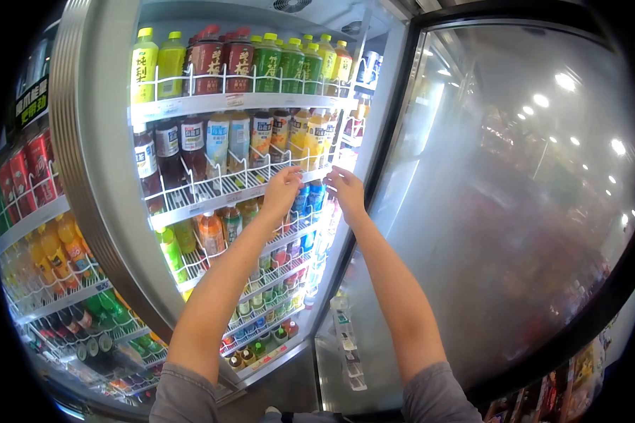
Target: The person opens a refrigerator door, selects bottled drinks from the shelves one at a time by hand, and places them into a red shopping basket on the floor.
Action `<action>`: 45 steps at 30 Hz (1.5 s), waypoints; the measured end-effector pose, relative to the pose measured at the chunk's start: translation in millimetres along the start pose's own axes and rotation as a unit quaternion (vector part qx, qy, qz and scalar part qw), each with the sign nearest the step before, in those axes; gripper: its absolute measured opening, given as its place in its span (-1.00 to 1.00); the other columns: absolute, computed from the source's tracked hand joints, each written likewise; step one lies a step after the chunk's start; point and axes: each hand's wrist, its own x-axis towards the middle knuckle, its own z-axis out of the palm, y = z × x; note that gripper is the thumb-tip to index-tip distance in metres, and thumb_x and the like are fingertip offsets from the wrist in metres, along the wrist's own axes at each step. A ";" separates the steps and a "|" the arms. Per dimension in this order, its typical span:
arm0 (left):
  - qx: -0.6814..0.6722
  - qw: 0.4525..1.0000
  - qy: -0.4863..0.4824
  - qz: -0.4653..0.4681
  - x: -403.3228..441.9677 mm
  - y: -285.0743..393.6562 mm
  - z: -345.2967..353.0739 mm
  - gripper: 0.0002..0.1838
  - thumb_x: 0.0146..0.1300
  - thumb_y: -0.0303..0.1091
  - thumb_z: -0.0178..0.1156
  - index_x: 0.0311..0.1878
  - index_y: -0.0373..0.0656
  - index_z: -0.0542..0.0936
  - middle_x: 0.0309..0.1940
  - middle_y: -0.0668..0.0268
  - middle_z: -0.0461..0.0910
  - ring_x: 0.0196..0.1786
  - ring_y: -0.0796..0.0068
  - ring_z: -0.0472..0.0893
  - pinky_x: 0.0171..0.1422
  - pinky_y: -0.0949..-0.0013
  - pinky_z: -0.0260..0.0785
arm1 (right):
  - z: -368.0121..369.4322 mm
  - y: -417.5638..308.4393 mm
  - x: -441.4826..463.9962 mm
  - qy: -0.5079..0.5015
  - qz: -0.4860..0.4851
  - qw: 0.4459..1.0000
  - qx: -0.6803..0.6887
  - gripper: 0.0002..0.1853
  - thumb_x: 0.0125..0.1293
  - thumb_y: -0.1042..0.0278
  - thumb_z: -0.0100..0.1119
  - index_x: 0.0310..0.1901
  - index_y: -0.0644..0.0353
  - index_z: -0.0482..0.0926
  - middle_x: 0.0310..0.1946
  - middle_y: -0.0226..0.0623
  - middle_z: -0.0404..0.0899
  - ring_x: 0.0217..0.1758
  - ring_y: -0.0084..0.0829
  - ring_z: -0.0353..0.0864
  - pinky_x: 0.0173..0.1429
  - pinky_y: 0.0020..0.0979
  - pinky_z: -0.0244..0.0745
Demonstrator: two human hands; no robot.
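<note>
Both my hands reach forward to the front edge of the second shelf (250, 192) in an open drinks fridge. My left hand (283, 190) has its fingers curled together against the shelf's front edge, below the yellow drink bottles (298, 132). A little to the right, at the same height, my right hand (348, 192) bends its fingers inward near the right end of that shelf. Anything small pinched in either hand is too fine to make out. Blue-labelled bottles (316, 194) show between and below the hands. White wire guards (257, 156) line the shelf front.
The fogged glass door (501, 197) stands open on the right. Green and dark red bottles (208, 60) fill the top shelf, and more bottles (212, 233) stand below. A metal-trimmed post (95, 141) separates the neighbouring fridge with red cans (39, 166).
</note>
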 end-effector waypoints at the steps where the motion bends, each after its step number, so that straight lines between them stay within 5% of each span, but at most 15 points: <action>1: 0.027 0.999 0.007 0.016 8.4 2.5 0.4 -0.61 0.42 -0.45 0.05 0.29 -0.27 0.45 0.00 0.25 0.63 -0.03 0.52 0.61 0.02 0.49 0.47 | -1.9 -0.9 2.2 0.014 0.007 1.000 0.005 -0.55 0.44 0.30 0.17 0.26 0.37 0.45 0.00 -0.10 0.62 0.04 -0.32 0.66 0.10 -0.34 0.60; 9: 0.093 0.993 -0.004 0.077 70.5 -7.3 -3.1 -0.59 0.41 -0.42 0.08 0.29 -0.30 0.45 0.03 0.21 0.63 -0.07 0.53 0.59 0.07 0.44 0.46 | -5.0 21.1 35.8 0.063 0.011 0.997 -0.045 -0.60 0.44 0.33 0.15 0.22 0.35 0.50 0.00 -0.09 0.66 0.04 -0.32 0.67 0.10 -0.35 0.60; 11: 0.089 0.993 -0.006 0.076 78.6 -7.0 -3.5 -0.57 0.39 -0.41 0.10 0.30 -0.30 0.44 0.02 0.21 0.63 -0.11 0.52 0.59 0.05 0.43 0.45 | -6.2 34.0 53.3 0.086 -0.035 0.994 -0.064 -0.59 0.35 0.26 0.22 0.17 0.29 0.59 -0.19 -0.12 0.72 -0.23 -0.47 0.66 -0.13 -0.45 0.57; 13: 0.105 0.991 0.001 0.079 94.6 -6.9 -3.4 -0.55 0.38 -0.40 0.13 0.30 -0.31 0.45 0.05 0.19 0.64 -0.05 0.49 0.61 0.09 0.43 0.45 | -3.9 43.5 69.6 0.082 -0.052 0.994 -0.044 -0.60 0.35 0.25 0.22 0.16 0.25 0.61 -0.18 -0.12 0.73 -0.26 -0.46 0.66 -0.17 -0.44 0.55; 18: 0.163 0.979 0.040 0.113 137.7 -10.2 5.7 -0.55 0.36 -0.37 0.16 0.27 -0.32 0.49 0.06 0.09 0.66 0.05 0.36 0.66 0.16 0.38 0.45 | 0.3 47.8 114.5 0.095 -0.094 0.980 -0.150 -0.60 0.33 0.29 0.19 0.15 0.26 0.60 -0.11 -0.06 0.73 -0.12 -0.31 0.72 0.01 -0.37 0.57; 22: 0.162 0.974 0.060 0.147 171.9 -18.1 10.7 -0.55 0.36 -0.35 0.16 0.26 -0.36 0.50 0.08 -0.01 0.65 0.12 0.20 0.66 0.22 0.32 0.44 | 7.4 44.6 150.8 0.079 -0.124 0.975 -0.164 -0.57 0.38 0.26 0.18 0.21 0.27 0.56 0.00 -0.04 0.70 -0.01 -0.38 0.68 0.08 -0.42 0.53; 25: 0.167 0.979 0.042 0.109 195.8 -31.9 11.1 -0.51 0.40 -0.30 0.13 0.34 -0.32 0.43 0.08 0.04 0.65 0.12 0.31 0.63 0.22 0.38 0.41 | 19.9 46.3 169.1 0.099 -0.108 0.979 -0.138 -0.56 0.38 0.25 0.18 0.23 0.27 0.54 0.04 -0.06 0.68 0.07 -0.32 0.67 0.17 -0.38 0.51; 34: 0.288 0.954 0.051 0.068 225.7 -54.0 15.4 -0.45 0.43 -0.24 0.08 0.41 -0.28 0.34 0.23 -0.10 0.52 0.28 0.02 0.52 0.35 0.19 0.34 | 18.7 84.4 201.8 0.118 -0.176 0.946 -0.247 -0.41 0.31 0.27 0.26 0.33 0.31 0.42 0.12 0.08 0.60 0.21 -0.10 0.60 0.29 -0.19 0.45; 38: 0.269 0.961 0.010 0.067 237.7 -66.2 16.2 -0.41 0.42 -0.22 0.11 0.42 -0.29 0.33 0.26 -0.10 0.49 0.30 0.03 0.51 0.37 0.17 0.32 | 18.4 79.0 199.0 0.031 -0.139 0.959 -0.246 -0.49 0.22 0.25 0.33 0.17 0.30 0.53 -0.03 -0.02 0.69 0.03 -0.15 0.70 0.09 -0.25 0.53; 42: 0.341 0.935 0.019 0.095 233.6 -70.6 21.8 -0.39 0.37 -0.21 0.17 0.39 -0.33 0.36 0.21 -0.09 0.54 0.26 0.02 0.55 0.33 0.17 0.37 | 15.0 78.3 197.8 0.038 -0.134 0.966 -0.219 -0.57 0.18 0.28 0.37 0.05 0.27 0.58 -0.13 -0.03 0.71 -0.07 -0.19 0.73 0.02 -0.24 0.55; 45: 0.274 0.952 0.014 0.136 244.0 -86.0 16.6 -0.43 0.32 -0.23 0.24 0.32 -0.32 0.43 0.17 -0.08 0.57 0.22 0.03 0.57 0.30 0.17 0.41 | 11.9 79.6 195.7 0.047 -0.140 0.959 -0.242 -0.60 0.16 0.30 0.40 0.02 0.26 0.60 -0.17 -0.08 0.73 -0.10 -0.27 0.74 0.00 -0.28 0.56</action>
